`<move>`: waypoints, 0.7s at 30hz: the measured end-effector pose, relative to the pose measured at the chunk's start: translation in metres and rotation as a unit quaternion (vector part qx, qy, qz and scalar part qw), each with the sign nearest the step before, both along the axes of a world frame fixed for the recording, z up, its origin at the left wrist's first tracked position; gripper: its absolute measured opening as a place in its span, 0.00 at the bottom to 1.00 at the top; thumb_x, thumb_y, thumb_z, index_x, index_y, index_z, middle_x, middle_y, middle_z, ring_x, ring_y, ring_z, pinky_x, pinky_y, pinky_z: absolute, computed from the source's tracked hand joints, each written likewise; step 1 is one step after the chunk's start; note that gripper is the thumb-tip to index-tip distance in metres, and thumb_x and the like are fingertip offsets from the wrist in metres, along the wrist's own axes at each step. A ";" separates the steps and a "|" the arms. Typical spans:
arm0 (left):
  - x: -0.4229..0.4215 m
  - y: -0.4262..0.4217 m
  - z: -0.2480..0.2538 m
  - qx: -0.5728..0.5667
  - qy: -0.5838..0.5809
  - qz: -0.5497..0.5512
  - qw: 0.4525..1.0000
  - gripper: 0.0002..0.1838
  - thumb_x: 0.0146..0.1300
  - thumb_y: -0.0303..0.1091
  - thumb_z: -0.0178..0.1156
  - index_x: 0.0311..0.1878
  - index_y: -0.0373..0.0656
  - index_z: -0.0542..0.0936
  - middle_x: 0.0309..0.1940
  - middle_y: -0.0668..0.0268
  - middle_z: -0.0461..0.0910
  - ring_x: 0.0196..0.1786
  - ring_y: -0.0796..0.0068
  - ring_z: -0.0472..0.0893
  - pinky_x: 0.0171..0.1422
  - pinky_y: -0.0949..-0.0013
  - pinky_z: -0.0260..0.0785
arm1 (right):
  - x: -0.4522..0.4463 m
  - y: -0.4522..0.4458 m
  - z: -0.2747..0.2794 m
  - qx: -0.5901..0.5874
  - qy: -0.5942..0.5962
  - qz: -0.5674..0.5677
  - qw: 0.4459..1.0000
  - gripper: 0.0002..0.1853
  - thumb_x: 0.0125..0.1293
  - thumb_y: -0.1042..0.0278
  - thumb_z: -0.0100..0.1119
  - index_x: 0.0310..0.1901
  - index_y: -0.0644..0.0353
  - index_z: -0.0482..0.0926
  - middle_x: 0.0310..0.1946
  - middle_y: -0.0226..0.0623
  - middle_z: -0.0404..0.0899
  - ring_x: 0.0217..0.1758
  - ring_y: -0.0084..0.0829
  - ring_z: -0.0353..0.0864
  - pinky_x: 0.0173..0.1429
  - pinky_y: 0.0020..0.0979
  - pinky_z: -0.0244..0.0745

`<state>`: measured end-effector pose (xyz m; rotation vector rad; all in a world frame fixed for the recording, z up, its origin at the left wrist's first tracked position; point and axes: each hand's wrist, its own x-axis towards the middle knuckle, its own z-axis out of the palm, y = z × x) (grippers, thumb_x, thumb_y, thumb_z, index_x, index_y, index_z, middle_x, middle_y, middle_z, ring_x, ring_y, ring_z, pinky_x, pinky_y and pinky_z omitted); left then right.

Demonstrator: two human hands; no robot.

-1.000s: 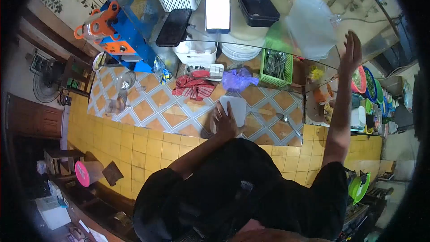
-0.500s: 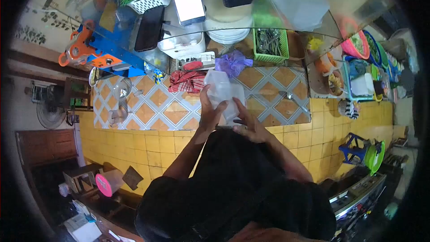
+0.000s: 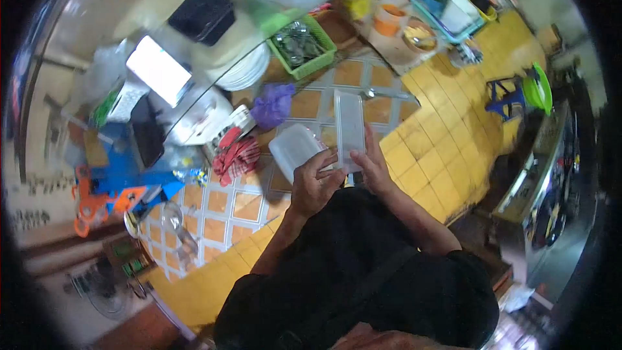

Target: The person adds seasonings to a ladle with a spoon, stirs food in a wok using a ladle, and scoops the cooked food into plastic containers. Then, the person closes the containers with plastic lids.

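My right hand (image 3: 369, 165) grips a clear rectangular plastic container (image 3: 350, 126) by its near end, tilted up over the tiled counter. Close beside it, my left hand (image 3: 315, 185) is closed, its fingertips at the near edge of a white translucent tray or lid (image 3: 295, 149) and near the container's lower end; what it pinches is hard to make out. A purple plastic bag (image 3: 273, 105) lies beyond the white piece. To its left is a red checked cloth (image 3: 236, 157). A metal spoon (image 3: 372, 93) rests past the container.
On the glass shelf are a lit phone (image 3: 159, 70) and a black container (image 3: 203, 17). Below it stand stacked plates (image 3: 245, 71) and a green basket of cutlery (image 3: 317, 61). An orange cup (image 3: 389, 21) and a bowl (image 3: 420, 35) stand at the upper right.
The camera view has turned and shifted. My right hand came down from the shelf side to the plastic pieces, and the container now appears apart from the white piece.
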<state>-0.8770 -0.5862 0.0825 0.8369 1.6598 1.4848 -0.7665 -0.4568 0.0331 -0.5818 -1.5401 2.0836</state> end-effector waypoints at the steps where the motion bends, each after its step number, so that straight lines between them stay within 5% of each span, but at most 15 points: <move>1: 0.000 0.004 0.003 -0.002 -0.003 -0.023 1.000 0.29 0.60 0.41 0.65 0.58 0.32 0.71 0.54 0.50 0.76 0.57 0.57 0.77 0.51 0.60 0.76 | 0.007 0.000 0.001 -0.002 -0.003 -0.023 1.000 0.44 0.63 0.64 0.58 0.73 0.59 0.40 0.71 0.47 0.47 0.70 0.39 0.57 0.69 0.39 0.58; 6: -0.004 0.016 0.009 -0.008 0.082 -0.164 0.983 0.17 0.61 0.32 0.62 0.48 0.28 0.77 0.33 0.58 0.83 0.39 0.77 0.82 0.46 0.73 0.76 | 0.038 -0.014 0.016 -0.091 -0.043 -0.100 0.990 0.42 0.62 0.70 0.58 0.72 0.63 0.43 0.70 0.46 0.51 0.68 0.38 0.60 0.68 0.38 0.60; 8: -0.006 0.017 0.009 -0.057 -0.008 -0.231 0.971 0.22 0.59 0.33 0.65 0.54 0.32 0.75 0.42 0.57 0.81 0.47 0.74 0.80 0.52 0.69 0.73 | 0.045 -0.018 0.019 -0.092 -0.050 -0.122 0.987 0.43 0.61 0.71 0.58 0.72 0.63 0.43 0.69 0.46 0.52 0.69 0.38 0.60 0.68 0.38 0.60; 12: 0.007 0.013 -0.018 -0.008 -0.045 -0.176 0.983 0.35 0.55 0.34 0.67 0.66 0.39 0.65 0.58 0.55 0.70 0.62 0.65 0.71 0.61 0.60 0.67 | 0.055 -0.022 -0.006 -0.029 -0.006 -0.136 0.990 0.45 0.59 0.69 0.61 0.72 0.64 0.44 0.68 0.47 0.54 0.70 0.36 0.58 0.67 0.38 0.61; 15: 0.021 0.013 -0.026 0.045 -0.240 -0.196 0.950 0.54 0.50 0.34 0.69 0.74 0.48 0.42 0.69 0.56 0.52 0.68 0.51 0.61 0.65 0.52 0.63 | 0.056 -0.024 0.009 -0.077 0.020 -0.106 0.991 0.48 0.56 0.62 0.65 0.72 0.61 0.44 0.67 0.49 0.54 0.71 0.39 0.56 0.68 0.39 0.60; 21: 0.030 0.013 -0.025 0.014 -0.145 -0.276 0.950 0.59 0.46 0.39 0.73 0.74 0.51 0.41 0.70 0.55 0.46 0.68 0.51 0.60 0.64 0.51 0.66 | 0.078 -0.001 0.034 -0.029 -0.060 -0.053 0.996 0.53 0.52 0.47 0.67 0.73 0.53 0.45 0.68 0.53 0.53 0.70 0.45 0.56 0.69 0.41 0.58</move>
